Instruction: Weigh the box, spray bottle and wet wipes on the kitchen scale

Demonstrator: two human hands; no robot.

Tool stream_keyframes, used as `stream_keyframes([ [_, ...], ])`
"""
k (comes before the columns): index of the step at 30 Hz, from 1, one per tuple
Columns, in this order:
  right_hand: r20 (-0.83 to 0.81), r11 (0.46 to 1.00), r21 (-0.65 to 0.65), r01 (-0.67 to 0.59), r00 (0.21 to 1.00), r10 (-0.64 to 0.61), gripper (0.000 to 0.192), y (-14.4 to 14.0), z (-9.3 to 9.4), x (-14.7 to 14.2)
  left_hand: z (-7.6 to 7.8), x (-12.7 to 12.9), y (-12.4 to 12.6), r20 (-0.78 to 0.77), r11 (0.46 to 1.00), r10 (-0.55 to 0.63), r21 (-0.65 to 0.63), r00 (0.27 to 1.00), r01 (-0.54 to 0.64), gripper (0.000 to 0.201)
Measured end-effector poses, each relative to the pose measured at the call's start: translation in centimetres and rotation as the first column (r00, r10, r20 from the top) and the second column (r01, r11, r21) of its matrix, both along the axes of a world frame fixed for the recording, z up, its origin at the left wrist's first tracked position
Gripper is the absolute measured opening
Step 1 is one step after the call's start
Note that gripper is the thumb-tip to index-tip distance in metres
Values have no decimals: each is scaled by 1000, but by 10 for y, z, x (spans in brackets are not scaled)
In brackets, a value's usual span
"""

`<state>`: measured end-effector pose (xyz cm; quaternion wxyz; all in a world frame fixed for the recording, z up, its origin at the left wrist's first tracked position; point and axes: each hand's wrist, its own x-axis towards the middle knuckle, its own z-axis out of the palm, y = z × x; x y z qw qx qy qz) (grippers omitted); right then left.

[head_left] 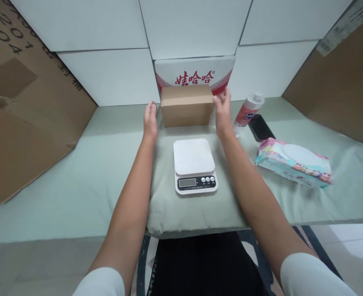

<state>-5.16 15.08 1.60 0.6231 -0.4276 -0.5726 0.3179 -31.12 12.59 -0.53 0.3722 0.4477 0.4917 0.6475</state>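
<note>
i see a matt brown cardboard box [186, 105], a smooth glossy white plastic scale [194, 164], and soft pale-green cloth [85, 172].

White panelled wall [107, 74], pale green covered table [61, 172], cardboard sheets [24, 102] at sides

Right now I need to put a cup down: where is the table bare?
Bare cloth lies left of the scale, toward the cardboard sheet. The right side is crowded: bottle, phone, wipes pack.
</note>
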Motion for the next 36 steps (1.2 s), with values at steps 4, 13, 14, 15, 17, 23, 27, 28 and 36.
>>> stream_keyframes([
  [4, -60, 987, -155, -48, 997, 39, 104, 14, -59, -9, -39, 1, 13, 58, 988, -153, -17, 986, 155, 67],
  [13, 70, 980, 199, -9, 998, -5, 95, -61, -22, 4, 25, 13, -67, -75, 949, -128, 279, 989, 144, 64],
  [14, 108, 976, 220, -9, 994, -15, 94, -80, -20, 10, 26, 15, -91, -98, 946, -113, 294, 989, 138, 64],
  [15, 142, 972, 235, -12, 990, -22, 94, -100, -21, 16, 24, 19, -115, -112, 949, -92, 292, 989, 121, 63],
  [17, 165, 966, 257, 19, 984, -64, 91, -138, -30, 23, 8, 26, -159, -120, 959, -51, 271, 991, 82, 64],
  [23, 27, 975, 186, 119, 992, -126, 80, -188, -58, 13, -43, 45, -206, -23, 974, 103, 203, 994, -96, 64],
  [27, 8, 971, 192, 141, 989, -145, 72, -188, -61, 8, -46, 43, -201, -38, 971, 143, 198, 989, -133, 64],
  [28, 1, 971, 188, 149, 988, -152, 70, -188, -62, 8, -46, 42, -200, -44, 971, 143, 197, 989, -132, 63],
  [36, -36, 971, 190, 145, 989, -141, 65, -187, -69, 10, -48, 40, -199, -39, 959, 182, 226, 983, -169, 59],
])
